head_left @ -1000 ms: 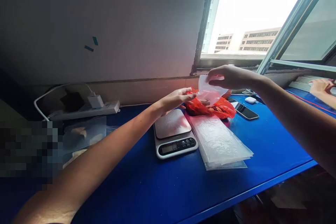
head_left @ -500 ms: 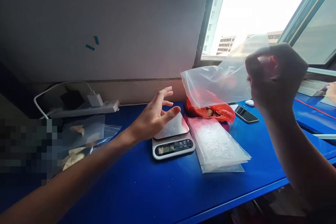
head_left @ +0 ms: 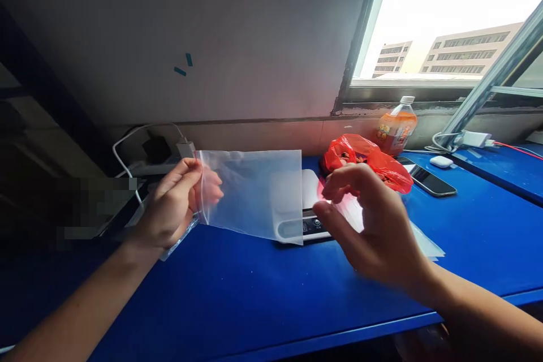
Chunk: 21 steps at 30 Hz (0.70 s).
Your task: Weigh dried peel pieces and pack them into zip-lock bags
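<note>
My left hand (head_left: 176, 198) pinches a clear zip-lock bag (head_left: 250, 195) by its zip end, thumb in front and fingers showing through the plastic behind. The bag hangs flat and sideways above the blue desk (head_left: 237, 294). Behind it is a white kitchen scale (head_left: 311, 189), partly covered, its buttons still in sight. My right hand (head_left: 365, 220) is just right of the bag's far edge, fingers curved, thumb apart, holding nothing. Under and behind that hand lies a stack of clear plastic bags (head_left: 426, 243), mostly hidden.
A red plastic bag (head_left: 367, 161) with brown pieces sits behind my right hand. Beyond it stand an orange drink bottle (head_left: 397, 127), a phone (head_left: 432, 179) and a white earbud case (head_left: 441, 162). A white cable (head_left: 127, 141) and a charger are at the left.
The zip-lock bag has passed from my right hand to my left and come down in front of the scale. My right hand has lowered and let go. The view has shifted.
</note>
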Available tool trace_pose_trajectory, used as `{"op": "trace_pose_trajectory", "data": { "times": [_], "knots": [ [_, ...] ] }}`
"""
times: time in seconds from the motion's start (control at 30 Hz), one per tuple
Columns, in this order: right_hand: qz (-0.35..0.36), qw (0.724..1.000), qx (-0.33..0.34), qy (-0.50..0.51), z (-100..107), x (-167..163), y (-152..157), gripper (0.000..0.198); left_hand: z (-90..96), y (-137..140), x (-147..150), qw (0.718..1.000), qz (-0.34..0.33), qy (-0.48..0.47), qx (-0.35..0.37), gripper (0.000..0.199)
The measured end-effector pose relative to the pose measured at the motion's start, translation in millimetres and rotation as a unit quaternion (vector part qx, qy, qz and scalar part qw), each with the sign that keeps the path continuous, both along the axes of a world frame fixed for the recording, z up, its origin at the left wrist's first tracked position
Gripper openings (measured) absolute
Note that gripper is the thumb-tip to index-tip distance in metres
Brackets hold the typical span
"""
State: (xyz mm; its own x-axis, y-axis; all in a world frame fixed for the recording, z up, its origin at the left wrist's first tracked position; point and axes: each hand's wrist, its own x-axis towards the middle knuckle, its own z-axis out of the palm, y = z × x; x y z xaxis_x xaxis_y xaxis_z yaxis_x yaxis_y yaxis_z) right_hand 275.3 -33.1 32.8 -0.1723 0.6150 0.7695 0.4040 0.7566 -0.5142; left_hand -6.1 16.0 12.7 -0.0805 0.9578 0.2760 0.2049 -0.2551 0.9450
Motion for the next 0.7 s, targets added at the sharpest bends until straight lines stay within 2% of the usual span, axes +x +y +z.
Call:
{"op": "trace_pose_trajectory", "data": {
  "times": [0.1,0.17,0.27,0.37,0.47,0.57,0.7],
  "knots": [
    [0.051,0.991,0.124,0.028,-10.3,-18.1,-15.8,0.019,-12.2,1.2,-3.6,0.996,-0.023,0.086,-0.006,0.02],
    [0.087,0.984,0.154,-0.005,-24.7,-32.9,-18.3,0.024,-18.7,-0.7,-4.9,0.985,-0.033,0.168,0.008,0.024],
    [0.104,0.986,0.121,-0.052,-51.2,-50.3,-14.9,0.029,-25.2,-5.2,-6.8,0.957,-0.033,0.283,0.05,0.025],
    [0.099,0.989,0.097,-0.05,-65.6,-54.4,-10.9,0.029,-31.3,-9.1,-5.9,0.925,-0.074,0.365,0.081,0.023],
    [0.072,0.991,0.109,-0.042,-62.8,-49.3,-9.1,0.028,-38.2,-14.1,1.0,0.904,-0.13,0.395,0.101,0.023],
    [0.045,0.994,0.086,-0.048,-55.6,-43.6,-9.6,0.03,-42.2,-21.4,12.6,0.892,-0.168,0.4,0.131,0.022],
    [0.068,0.992,0.074,-0.07,-53.8,-38.8,-11.9,0.03,-41.1,-30.6,25.8,0.872,-0.184,0.398,0.218,0.018]
  ]
}}
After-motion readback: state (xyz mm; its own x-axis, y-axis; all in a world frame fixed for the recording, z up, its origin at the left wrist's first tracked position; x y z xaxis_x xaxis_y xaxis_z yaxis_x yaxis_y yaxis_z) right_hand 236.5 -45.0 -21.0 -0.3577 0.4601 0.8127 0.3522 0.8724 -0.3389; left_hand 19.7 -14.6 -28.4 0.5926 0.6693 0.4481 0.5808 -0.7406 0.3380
